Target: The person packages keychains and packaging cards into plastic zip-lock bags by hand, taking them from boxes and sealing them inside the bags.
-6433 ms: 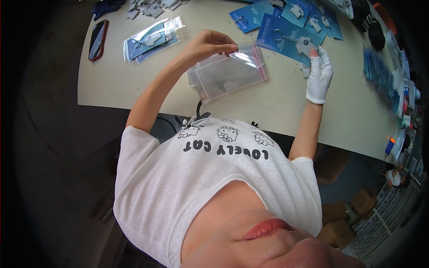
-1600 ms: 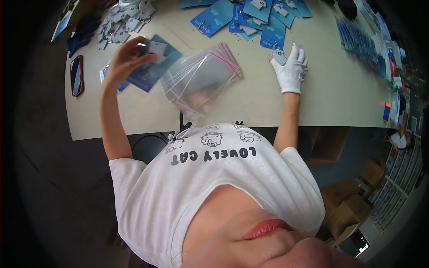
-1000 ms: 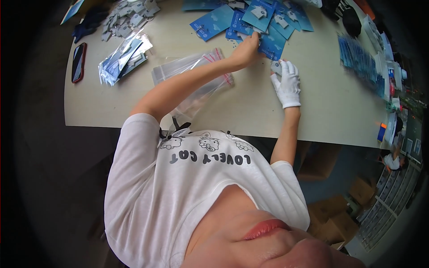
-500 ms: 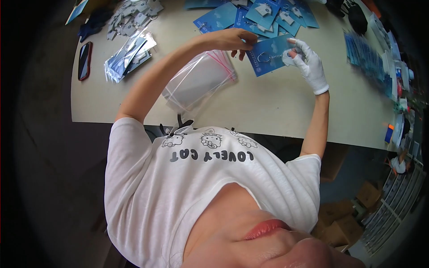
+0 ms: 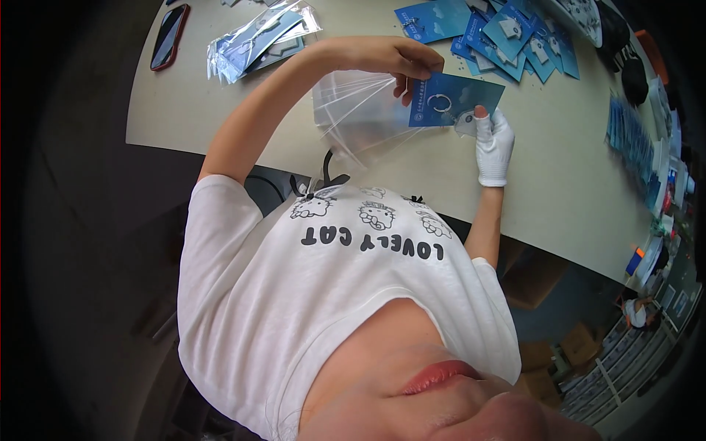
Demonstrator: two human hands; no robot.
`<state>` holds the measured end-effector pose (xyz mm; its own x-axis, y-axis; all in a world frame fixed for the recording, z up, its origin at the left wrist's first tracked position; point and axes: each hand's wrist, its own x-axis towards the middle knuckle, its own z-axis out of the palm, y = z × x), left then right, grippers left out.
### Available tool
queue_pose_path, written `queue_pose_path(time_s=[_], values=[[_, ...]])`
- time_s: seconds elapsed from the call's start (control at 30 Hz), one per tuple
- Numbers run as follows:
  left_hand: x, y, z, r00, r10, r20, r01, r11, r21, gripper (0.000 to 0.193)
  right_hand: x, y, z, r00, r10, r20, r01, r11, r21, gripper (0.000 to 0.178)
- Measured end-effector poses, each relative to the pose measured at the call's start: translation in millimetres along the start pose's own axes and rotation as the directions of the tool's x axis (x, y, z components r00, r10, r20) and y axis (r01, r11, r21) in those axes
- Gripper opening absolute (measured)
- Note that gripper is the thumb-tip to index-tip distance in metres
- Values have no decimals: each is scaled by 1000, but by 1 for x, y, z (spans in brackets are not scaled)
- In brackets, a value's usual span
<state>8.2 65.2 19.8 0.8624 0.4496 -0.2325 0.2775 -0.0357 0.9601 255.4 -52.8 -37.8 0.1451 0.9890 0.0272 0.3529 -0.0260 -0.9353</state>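
Note:
A blue card with a silver ring and a white key-chain tag on it lies between my two hands. My right hand, in a white glove with the thumb tip bare, grips the card's lower right side, thumb over the tag. At the card's left end, my bare left hand bends its fingers down, closed at the mouth of a clear plastic bag. Creases in the bag run toward these fingers. The card's left end overlaps the bag; whether it is inside I cannot tell.
Several blue cards with key chains are heaped at the far side of the table. Bagged cards and a phone lie far left. A row of blue cards stands along the right side.
The card has turned more level and come over the bag. My right hand has moved lower and left with it; the left fingers are now at the bag's mouth. The whole view has shifted.

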Motion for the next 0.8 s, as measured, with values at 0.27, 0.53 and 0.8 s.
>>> queue_pose_path(time_s=[0.27, 0.53, 0.8], values=[[-22, -22, 72, 882, -28, -469, -133, 943, -306, 51, -28, -27, 16, 963, 260, -72, -248, 958, 147, 50], [-38, -19, 88, 821, -211, -531, -83, 876, -475, 43, -46, -39, 12, 937, 246, 250, -325, 875, 358, 30], [-48, -31, 103, 638, 275, -719, 489, 577, 654, 46, -39, -7, -5, 943, 224, -248, -123, 923, 365, 21]])
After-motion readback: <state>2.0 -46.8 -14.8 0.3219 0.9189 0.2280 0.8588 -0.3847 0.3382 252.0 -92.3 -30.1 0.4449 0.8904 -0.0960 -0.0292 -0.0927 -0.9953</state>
